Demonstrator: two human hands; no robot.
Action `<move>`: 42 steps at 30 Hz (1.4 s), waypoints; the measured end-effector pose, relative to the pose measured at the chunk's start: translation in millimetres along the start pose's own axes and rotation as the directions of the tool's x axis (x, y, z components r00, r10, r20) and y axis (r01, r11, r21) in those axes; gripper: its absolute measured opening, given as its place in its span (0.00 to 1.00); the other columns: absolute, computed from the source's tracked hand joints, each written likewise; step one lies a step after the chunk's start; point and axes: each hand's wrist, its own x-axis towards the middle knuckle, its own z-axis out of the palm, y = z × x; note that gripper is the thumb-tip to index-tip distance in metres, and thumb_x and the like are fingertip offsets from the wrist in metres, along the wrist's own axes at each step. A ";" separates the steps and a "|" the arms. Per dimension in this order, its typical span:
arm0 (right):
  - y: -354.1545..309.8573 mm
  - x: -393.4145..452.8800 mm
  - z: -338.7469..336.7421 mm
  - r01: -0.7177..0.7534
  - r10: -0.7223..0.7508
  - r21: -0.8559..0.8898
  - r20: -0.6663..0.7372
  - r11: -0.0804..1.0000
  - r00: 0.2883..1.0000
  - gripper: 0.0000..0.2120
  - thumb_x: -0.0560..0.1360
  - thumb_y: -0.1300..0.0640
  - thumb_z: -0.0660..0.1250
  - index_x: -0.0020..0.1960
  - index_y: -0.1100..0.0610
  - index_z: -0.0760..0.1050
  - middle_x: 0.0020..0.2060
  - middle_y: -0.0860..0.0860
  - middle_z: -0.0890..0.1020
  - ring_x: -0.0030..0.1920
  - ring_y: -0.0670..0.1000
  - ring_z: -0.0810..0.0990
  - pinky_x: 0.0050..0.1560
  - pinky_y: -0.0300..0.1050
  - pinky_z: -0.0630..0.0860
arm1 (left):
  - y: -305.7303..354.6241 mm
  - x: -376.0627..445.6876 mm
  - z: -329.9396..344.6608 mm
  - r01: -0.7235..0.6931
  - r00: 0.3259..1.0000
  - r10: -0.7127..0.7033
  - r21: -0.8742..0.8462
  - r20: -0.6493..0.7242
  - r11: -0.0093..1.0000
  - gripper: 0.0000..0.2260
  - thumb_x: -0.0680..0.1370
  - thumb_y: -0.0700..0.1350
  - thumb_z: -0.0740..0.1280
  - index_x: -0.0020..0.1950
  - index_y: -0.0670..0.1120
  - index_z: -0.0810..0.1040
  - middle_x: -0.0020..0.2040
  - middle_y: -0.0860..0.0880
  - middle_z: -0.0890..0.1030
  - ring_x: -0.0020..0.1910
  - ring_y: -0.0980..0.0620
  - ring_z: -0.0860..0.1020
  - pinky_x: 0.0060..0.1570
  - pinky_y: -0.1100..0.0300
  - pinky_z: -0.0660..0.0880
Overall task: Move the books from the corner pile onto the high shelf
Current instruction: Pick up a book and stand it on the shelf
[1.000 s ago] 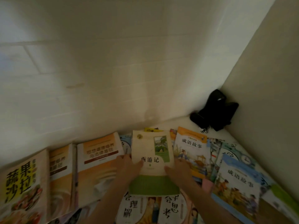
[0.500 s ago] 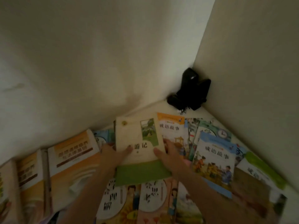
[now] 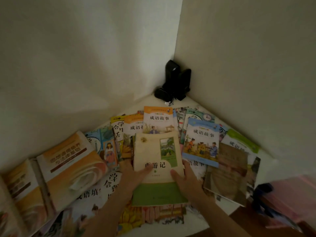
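Both hands have the cream-and-green book (image 3: 158, 166) by its long sides: the left hand (image 3: 132, 171) has its thumb laid across the front cover and its fingers tucked under the left edge, and the right hand (image 3: 185, 180) mirrors it on the right edge, thumb on top, the rest of the fingers hidden beneath. The book sits on top of the corner pile (image 3: 159, 124), low in the middle of the spread, its far end overlapping an orange-topped storybook; whether it has left the books below it cannot be told. It is a thin paperback with a pale cover, a small landscape picture at upper right, dark title characters across the middle and a green band along the near end. The likely trouble is the glossy books underneath: they overlap loosely, so a lift could drag a neighbour along or set the fan sliding, and a soft cover held only at its edges may sag or slip on the reach up to the shelf, which is out of view. A blue storybook (image 3: 202, 142) lies just beside on the right, large orange textbooks (image 3: 71, 166) on the left, and a black object (image 3: 174, 82) stands in the wall corner beyond.
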 end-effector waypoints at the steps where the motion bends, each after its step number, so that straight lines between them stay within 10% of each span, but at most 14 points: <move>1: 5.0 -6.1 1.4 -0.003 0.003 -0.008 -0.020 1.000 1.000 0.20 0.79 0.54 0.64 0.69 0.51 0.64 0.50 0.44 0.79 0.48 0.48 0.82 0.46 0.48 0.83 | -4.0 -3.2 0.5 0.001 1.000 -0.001 -0.003 0.010 1.000 0.38 0.61 0.55 0.80 0.65 0.52 0.65 0.58 0.48 0.78 0.51 0.44 0.81 0.49 0.43 0.80; 16: 7.4 -14.4 -33.1 0.014 -0.014 -0.001 -0.083 1.000 0.996 0.21 0.78 0.56 0.67 0.68 0.49 0.64 0.57 0.48 0.79 0.48 0.47 0.81 0.49 0.50 0.82 | -2.0 -22.6 33.9 -0.076 0.997 0.076 -0.006 -0.027 0.997 0.31 0.64 0.51 0.79 0.64 0.49 0.71 0.55 0.47 0.80 0.48 0.45 0.81 0.47 0.46 0.80; 22: -14.3 27.5 -116.1 -0.001 -0.005 -0.024 -0.243 1.000 0.970 0.38 0.73 0.59 0.72 0.75 0.54 0.54 0.61 0.47 0.73 0.54 0.52 0.79 0.53 0.52 0.81 | 70.0 4.8 115.0 -0.165 0.980 0.161 0.021 0.117 0.986 0.27 0.66 0.48 0.79 0.61 0.51 0.72 0.50 0.53 0.80 0.46 0.51 0.79 0.44 0.54 0.80; 27: -0.5 78.4 -166.4 -0.174 0.130 -0.132 -0.290 0.976 0.948 0.21 0.71 0.52 0.74 0.61 0.60 0.77 0.56 0.56 0.82 0.55 0.56 0.81 0.54 0.51 0.80 | 94.8 43.6 178.1 -0.208 0.953 0.169 0.138 0.253 0.968 0.26 0.65 0.47 0.80 0.59 0.50 0.73 0.53 0.52 0.81 0.51 0.49 0.81 0.51 0.48 0.81; 30: 17.2 96.4 -170.4 -0.238 0.180 -0.185 -0.283 0.954 0.942 0.31 0.64 0.42 0.75 0.61 0.56 0.74 0.57 0.55 0.80 0.57 0.56 0.79 0.54 0.50 0.79 | 92.3 62.1 196.2 -0.213 0.961 0.148 0.282 0.234 0.936 0.32 0.61 0.55 0.81 0.60 0.53 0.71 0.56 0.51 0.79 0.55 0.47 0.79 0.53 0.46 0.79; 36: 18.2 102.2 -163.1 -0.317 0.284 -0.066 -0.297 0.946 0.912 0.26 0.70 0.51 0.75 0.61 0.61 0.69 0.56 0.54 0.77 0.52 0.53 0.78 0.38 0.40 0.75 | 91.2 60.9 200.3 -0.231 0.969 0.190 0.307 0.160 0.923 0.27 0.66 0.47 0.80 0.59 0.50 0.70 0.53 0.50 0.79 0.52 0.47 0.79 0.52 0.46 0.80; 42: 26.7 68.1 -168.1 -0.320 0.348 0.142 -0.296 0.937 0.889 0.32 0.66 0.53 0.79 0.63 0.60 0.67 0.55 0.55 0.79 0.54 0.56 0.80 0.49 0.51 0.81 | 81.4 24.2 190.9 -0.244 0.949 0.173 0.269 0.262 0.932 0.34 0.67 0.48 0.78 0.68 0.49 0.65 0.49 0.55 0.78 0.46 0.53 0.79 0.44 0.53 0.82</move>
